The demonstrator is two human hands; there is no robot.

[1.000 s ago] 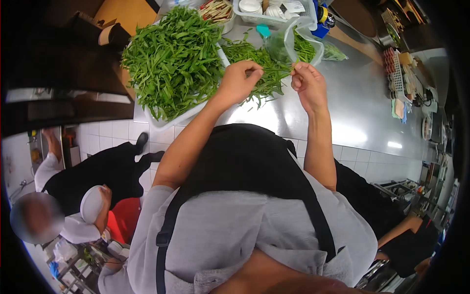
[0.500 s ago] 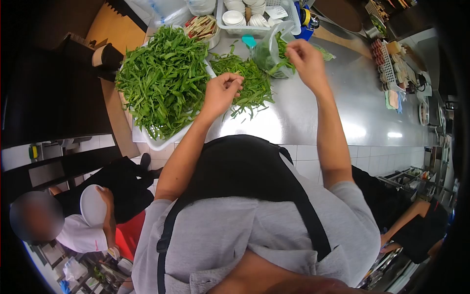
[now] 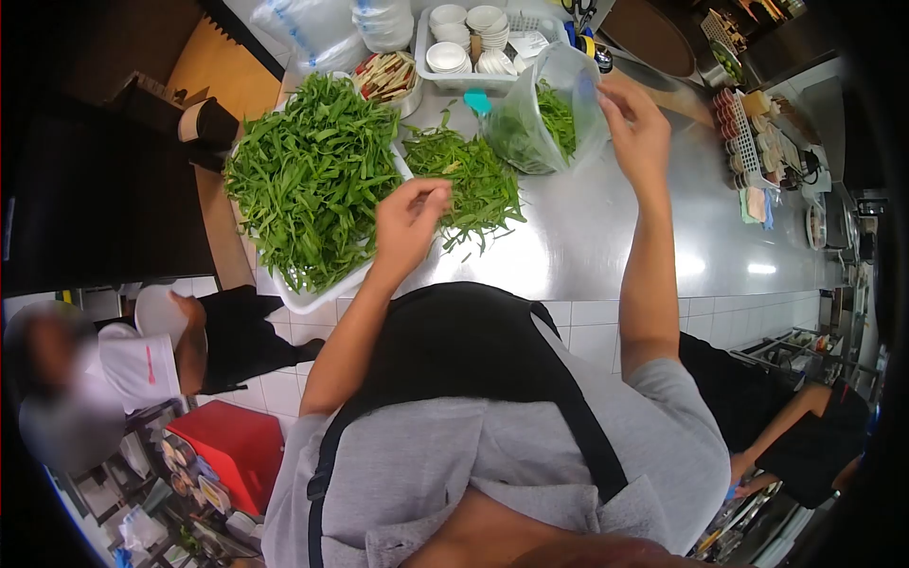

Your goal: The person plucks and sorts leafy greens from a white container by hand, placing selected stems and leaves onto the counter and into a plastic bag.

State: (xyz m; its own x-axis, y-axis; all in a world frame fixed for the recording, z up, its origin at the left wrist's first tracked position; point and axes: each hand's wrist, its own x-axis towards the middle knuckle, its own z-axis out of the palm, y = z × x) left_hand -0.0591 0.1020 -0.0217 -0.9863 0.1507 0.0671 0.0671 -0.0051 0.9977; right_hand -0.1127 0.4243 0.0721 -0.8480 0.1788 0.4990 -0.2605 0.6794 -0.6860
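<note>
My left hand [image 3: 409,225] is over the steel counter, just on the near side of a loose pile of cut green leaves [image 3: 469,180]. Its fingers are curled together, and whatever may be in them is hidden. With thumb and fingers pinched, my right hand [image 3: 639,133] holds the right rim of a clear plastic bag [image 3: 530,128]. The bag's mouth is spread wide, and cut leaves [image 3: 557,121] show inside. To the left, a white tray [image 3: 305,301] is heaped with long green leaves [image 3: 312,180].
Behind the pile stand a tub of small packets [image 3: 386,78], a teal object [image 3: 477,101] and a white basket [image 3: 422,59] with stacked small bowls. Steel counter [image 3: 606,246] runs to the right. A person with a white plate [image 3: 161,312] is at left, another person [image 3: 805,426] at right.
My right hand has moved up and right from the bag's opening to its rim, and the bag stands wider open. The left hand has drawn back slightly toward me.
</note>
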